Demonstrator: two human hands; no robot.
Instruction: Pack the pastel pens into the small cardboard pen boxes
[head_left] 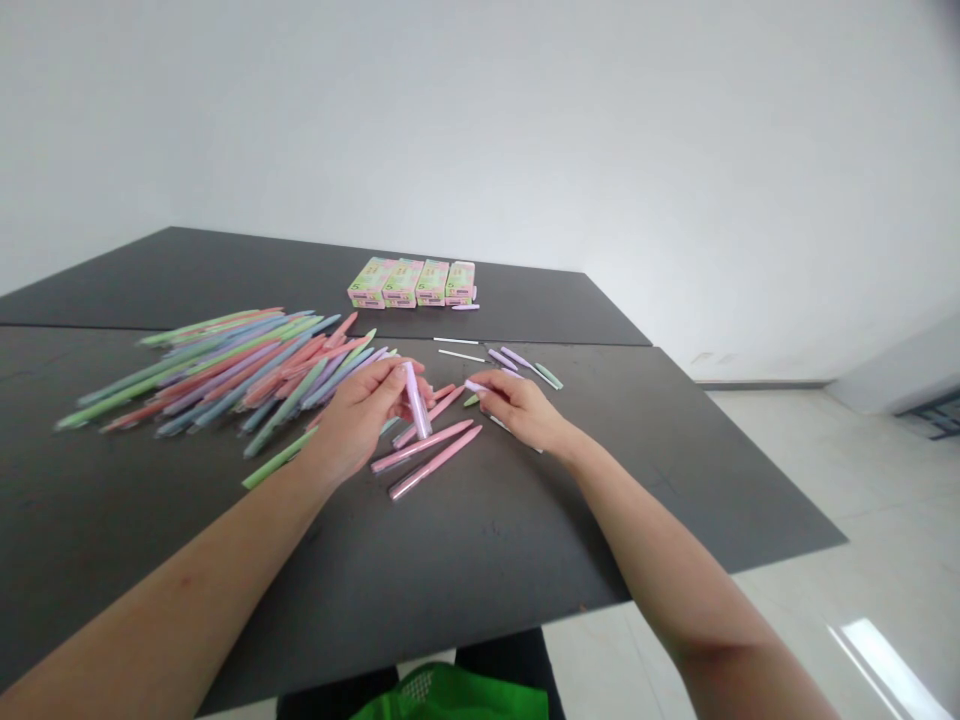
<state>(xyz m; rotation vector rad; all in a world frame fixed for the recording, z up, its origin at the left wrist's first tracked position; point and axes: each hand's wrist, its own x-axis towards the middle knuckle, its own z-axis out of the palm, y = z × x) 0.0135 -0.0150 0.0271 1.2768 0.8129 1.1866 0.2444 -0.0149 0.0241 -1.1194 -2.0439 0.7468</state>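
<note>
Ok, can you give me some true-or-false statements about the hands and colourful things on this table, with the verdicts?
1. The left hand holds a lilac tube. True.
2. The right hand holds nothing. False: the right hand's fingers pinch a small lilac piece.
3. Pink pens lie on the dark table. True.
4. The boxes are stacked in one tall tower. False: the boxes stand side by side.
5. The big pile is all green. False: the pile mixes green, blue, pink and purple.

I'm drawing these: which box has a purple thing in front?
The box at the row's right end: only that one has a purple piece in front.
</note>
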